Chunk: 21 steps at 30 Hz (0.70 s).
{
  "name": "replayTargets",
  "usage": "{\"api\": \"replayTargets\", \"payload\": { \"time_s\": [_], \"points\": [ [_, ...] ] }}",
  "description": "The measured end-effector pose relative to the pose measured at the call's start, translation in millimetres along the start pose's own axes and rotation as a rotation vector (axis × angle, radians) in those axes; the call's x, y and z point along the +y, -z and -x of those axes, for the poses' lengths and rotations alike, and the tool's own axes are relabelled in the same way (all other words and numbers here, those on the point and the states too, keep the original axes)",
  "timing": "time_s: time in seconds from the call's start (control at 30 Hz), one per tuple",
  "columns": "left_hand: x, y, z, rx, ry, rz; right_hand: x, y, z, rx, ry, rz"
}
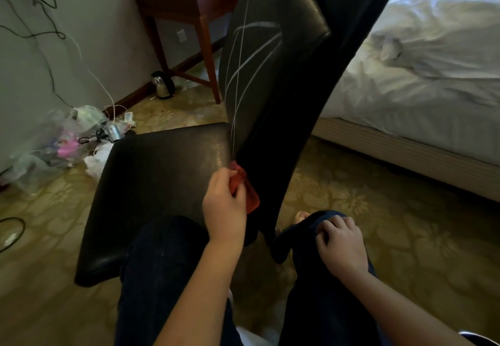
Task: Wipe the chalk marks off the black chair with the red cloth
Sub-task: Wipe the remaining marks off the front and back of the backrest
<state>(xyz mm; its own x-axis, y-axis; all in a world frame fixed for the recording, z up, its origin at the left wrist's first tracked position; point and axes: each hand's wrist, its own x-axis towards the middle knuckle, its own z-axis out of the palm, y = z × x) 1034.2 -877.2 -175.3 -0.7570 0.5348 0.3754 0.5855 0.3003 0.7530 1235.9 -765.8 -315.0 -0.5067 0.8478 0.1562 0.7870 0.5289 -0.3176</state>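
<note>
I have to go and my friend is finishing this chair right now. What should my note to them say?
Left hand: holds the red cloth low against the black chair, where the back meets the seat.
Right hand: rests on the right knee, holding nothing.
Done: little that shows. The cloth is at the bottom end of the lines.
Left: the white chalk marks cross most of the chair back. Wipe upward along them until the back is clean.
</note>
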Motion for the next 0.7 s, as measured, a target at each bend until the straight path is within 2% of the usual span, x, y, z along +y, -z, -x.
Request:
{"api": "replayTargets", "payload": {
  "time_s": [0.07,0.13,0.3,0.37,0.57,0.63,0.7],
  "points": [
    [-5,2,6,0.009,0.033,0.007,2,0,1,0.000,0.000,0.001],
    [12,7,2,0.089,-0.021,0.074,2,2,1,0.004,0.008,0.008],
    [82,23,-37,0.191,-0.363,0.182,-3,6,3,-0.038,-0.015,-0.040],
    [95,20,-50,0.185,-0.409,0.162,-3,7,4,-0.037,-0.007,-0.040],
    [60,-2,-38,0.230,-0.369,0.103,-5,10,-1,-0.068,-0.014,-0.029],
    [36,-5,-27,0.211,-0.275,0.091,-5,9,-1,-0.075,-0.020,-0.008],
    [-1,-8,-11,0.116,-0.133,0.055,-3,8,1,-0.077,-0.021,-0.007]
  ]
}}
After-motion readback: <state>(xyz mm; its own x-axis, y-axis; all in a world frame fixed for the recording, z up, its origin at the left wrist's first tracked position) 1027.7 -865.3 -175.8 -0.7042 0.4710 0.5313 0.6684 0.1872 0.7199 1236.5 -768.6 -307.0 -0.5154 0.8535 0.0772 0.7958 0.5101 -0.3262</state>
